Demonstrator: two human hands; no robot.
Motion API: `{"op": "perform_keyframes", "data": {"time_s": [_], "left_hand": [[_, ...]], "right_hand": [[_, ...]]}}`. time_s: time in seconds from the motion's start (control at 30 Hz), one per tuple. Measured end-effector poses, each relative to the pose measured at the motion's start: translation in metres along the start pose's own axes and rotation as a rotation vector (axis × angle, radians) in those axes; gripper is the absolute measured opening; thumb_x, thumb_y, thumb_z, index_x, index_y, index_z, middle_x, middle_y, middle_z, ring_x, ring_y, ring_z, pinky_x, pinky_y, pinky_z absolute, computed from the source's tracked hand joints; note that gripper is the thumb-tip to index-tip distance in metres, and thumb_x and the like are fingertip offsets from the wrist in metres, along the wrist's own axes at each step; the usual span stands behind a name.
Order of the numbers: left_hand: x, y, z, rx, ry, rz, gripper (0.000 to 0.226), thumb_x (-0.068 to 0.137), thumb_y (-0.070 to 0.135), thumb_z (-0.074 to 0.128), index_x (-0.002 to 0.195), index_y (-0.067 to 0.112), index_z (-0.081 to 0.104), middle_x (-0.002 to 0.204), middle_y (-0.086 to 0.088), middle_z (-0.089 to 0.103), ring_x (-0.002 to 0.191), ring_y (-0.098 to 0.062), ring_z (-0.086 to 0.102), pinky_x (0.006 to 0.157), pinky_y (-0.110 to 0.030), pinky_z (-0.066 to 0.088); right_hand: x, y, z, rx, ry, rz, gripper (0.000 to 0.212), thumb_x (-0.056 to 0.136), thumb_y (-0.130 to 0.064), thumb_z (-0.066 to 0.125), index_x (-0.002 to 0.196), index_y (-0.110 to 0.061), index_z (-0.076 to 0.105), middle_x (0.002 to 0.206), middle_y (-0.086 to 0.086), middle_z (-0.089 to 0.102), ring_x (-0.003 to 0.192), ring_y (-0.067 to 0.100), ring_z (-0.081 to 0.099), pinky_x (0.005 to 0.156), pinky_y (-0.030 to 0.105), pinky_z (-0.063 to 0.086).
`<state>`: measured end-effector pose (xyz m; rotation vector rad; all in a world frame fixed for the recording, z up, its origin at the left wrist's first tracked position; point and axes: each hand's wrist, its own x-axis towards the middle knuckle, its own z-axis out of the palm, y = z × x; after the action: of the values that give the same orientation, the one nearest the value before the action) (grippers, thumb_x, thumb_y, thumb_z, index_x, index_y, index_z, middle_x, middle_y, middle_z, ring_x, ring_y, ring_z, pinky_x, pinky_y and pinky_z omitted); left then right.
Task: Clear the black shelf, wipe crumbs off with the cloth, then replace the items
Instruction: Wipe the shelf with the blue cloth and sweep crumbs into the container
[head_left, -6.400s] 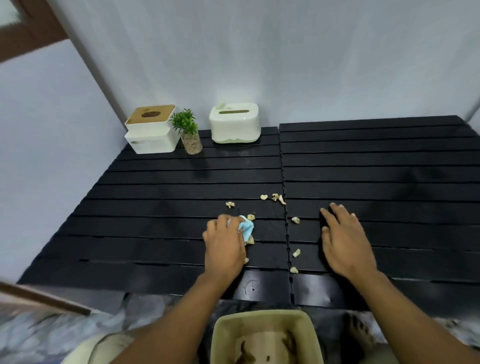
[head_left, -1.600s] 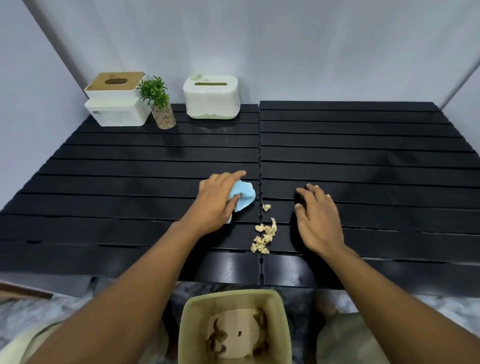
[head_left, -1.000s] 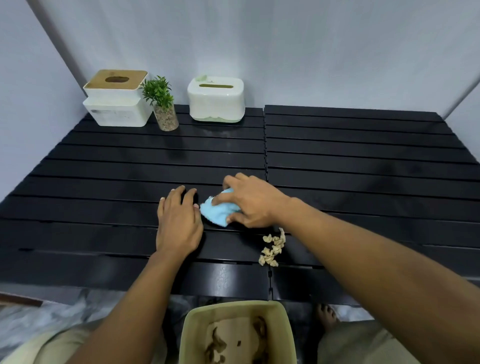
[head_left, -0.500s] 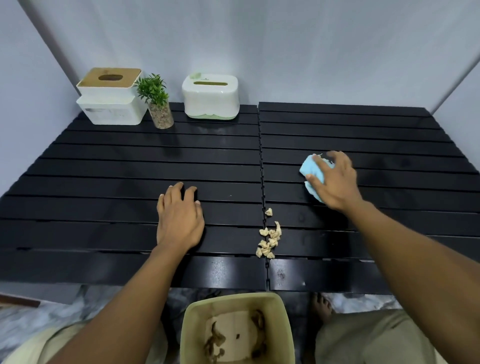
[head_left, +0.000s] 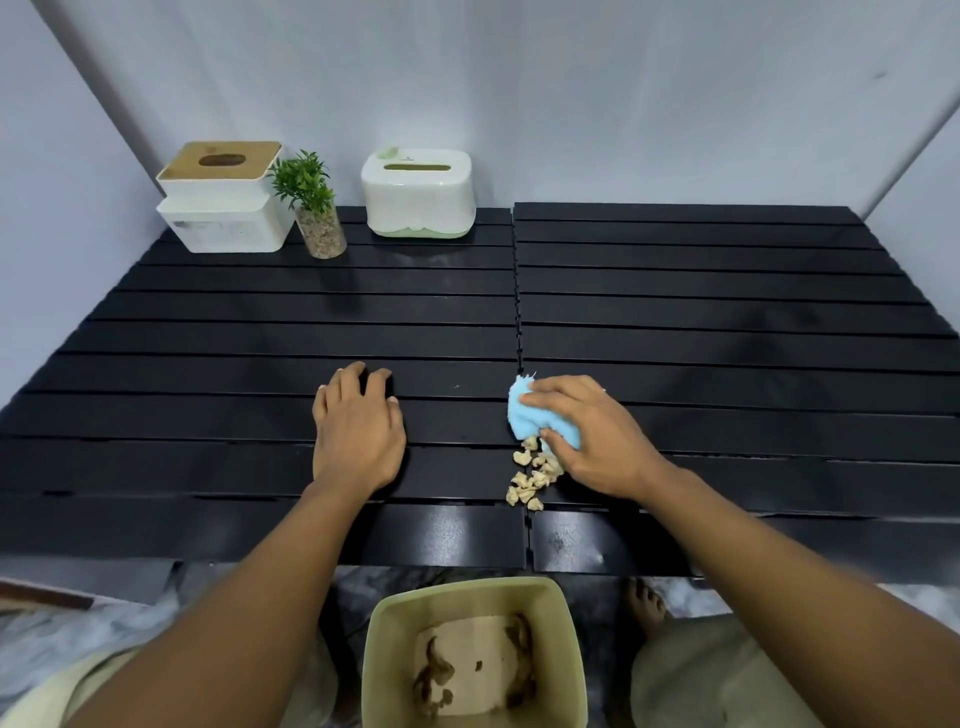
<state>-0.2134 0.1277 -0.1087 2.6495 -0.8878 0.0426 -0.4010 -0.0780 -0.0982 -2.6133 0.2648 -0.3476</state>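
Since half a second ago the right hand (head_left: 597, 436) has swept the blue cloth (head_left: 524, 415) back from the right panel to the centre seam. Nearest the person, a beige bin (head_left: 467, 586) sits below the front edge of the black shelf (head_left: 727, 322). Just above it, the crumbs (head_left: 532, 475) lie heaped along the seam, touching the cloth, which the right hand's curled fingers clutch against the slats. The left hand (head_left: 358, 431) rests flat on the left panel, fingers loose, holding nothing. At the far left stand a wooden-lidded box (head_left: 223, 208), a small potted plant (head_left: 311, 208) and a white tissue box (head_left: 418, 197).
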Motion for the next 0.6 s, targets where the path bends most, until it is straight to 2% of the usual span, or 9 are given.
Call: {"op": "perform_keyframes", "data": {"time_s": [0.1, 0.2, 0.27, 0.33, 0.37, 0.43, 0.6], "left_hand": [[-0.001, -0.001, -0.001, -0.005, 0.001, 0.001, 0.040, 0.098, 0.027, 0.035, 0.135, 0.013, 0.042, 0.144, -0.016, 0.035, 0.136, -0.033, 0.026, 0.116, -0.049, 0.015], [0.000, -0.002, -0.001, -0.005, 0.001, 0.010, 0.040, 0.098, 0.026, 0.036, 0.134, 0.012, 0.043, 0.143, -0.016, 0.036, 0.135, -0.033, 0.027, 0.115, -0.049, 0.016], [0.001, -0.002, 0.000, -0.008, 0.002, 0.013, 0.039, 0.097, 0.026, 0.036, 0.133, 0.012, 0.044, 0.142, -0.017, 0.036, 0.135, -0.033, 0.027, 0.115, -0.049, 0.016], [0.001, -0.002, 0.000, -0.006, 0.005, 0.016, 0.039, 0.097, 0.026, 0.037, 0.133, 0.011, 0.044, 0.142, -0.017, 0.037, 0.134, -0.033, 0.028, 0.115, -0.049, 0.016], [0.000, -0.001, 0.000, -0.004, 0.008, 0.018, 0.039, 0.097, 0.025, 0.037, 0.133, 0.011, 0.044, 0.141, -0.017, 0.037, 0.134, -0.033, 0.029, 0.115, -0.050, 0.017], [-0.001, -0.001, -0.001, 0.000, 0.008, 0.020, 0.040, 0.097, 0.025, 0.037, 0.133, 0.010, 0.045, 0.141, -0.018, 0.037, 0.133, -0.034, 0.029, 0.114, -0.050, 0.017], [-0.001, 0.001, -0.001, 0.006, 0.003, 0.009, 0.040, 0.097, 0.025, 0.036, 0.134, 0.010, 0.044, 0.142, -0.019, 0.037, 0.134, -0.033, 0.027, 0.115, -0.049, 0.016]], "right_hand": [[-0.008, -0.005, -0.004, 0.137, 0.037, 0.006, 0.040, 0.088, -0.017, 0.057, 0.127, -0.023, 0.057, 0.130, -0.009, 0.051, 0.121, 0.007, 0.043, 0.103, 0.020, 0.032], [-0.012, 0.014, -0.030, 0.100, 0.324, 0.111, 0.037, 0.086, -0.014, 0.057, 0.123, -0.014, 0.060, 0.128, 0.005, 0.054, 0.118, 0.015, 0.047, 0.102, 0.018, 0.030], [-0.017, 0.045, -0.056, -0.009, 0.430, 0.298, 0.036, 0.086, -0.013, 0.057, 0.122, -0.011, 0.061, 0.127, 0.010, 0.055, 0.117, 0.025, 0.048, 0.100, 0.022, 0.031], [-0.031, 0.076, -0.072, -0.101, 0.349, 0.510, 0.038, 0.086, -0.017, 0.055, 0.124, -0.011, 0.059, 0.129, 0.012, 0.055, 0.120, 0.032, 0.047, 0.098, 0.033, 0.036], [-0.040, 0.084, -0.073, -0.139, 0.277, 0.555, 0.042, 0.085, -0.023, 0.052, 0.125, -0.010, 0.058, 0.130, 0.012, 0.055, 0.121, 0.033, 0.047, 0.098, 0.036, 0.037], [-0.054, 0.085, -0.064, -0.179, 0.199, 0.555, 0.047, 0.084, -0.029, 0.049, 0.128, -0.010, 0.055, 0.133, 0.011, 0.053, 0.123, 0.033, 0.045, 0.099, 0.038, 0.036], [-0.054, 0.032, -0.030, -0.165, 0.183, 0.436, 0.047, 0.088, -0.023, 0.055, 0.133, -0.013, 0.051, 0.138, 0.007, 0.048, 0.127, 0.027, 0.040, 0.104, 0.033, 0.032]]}}
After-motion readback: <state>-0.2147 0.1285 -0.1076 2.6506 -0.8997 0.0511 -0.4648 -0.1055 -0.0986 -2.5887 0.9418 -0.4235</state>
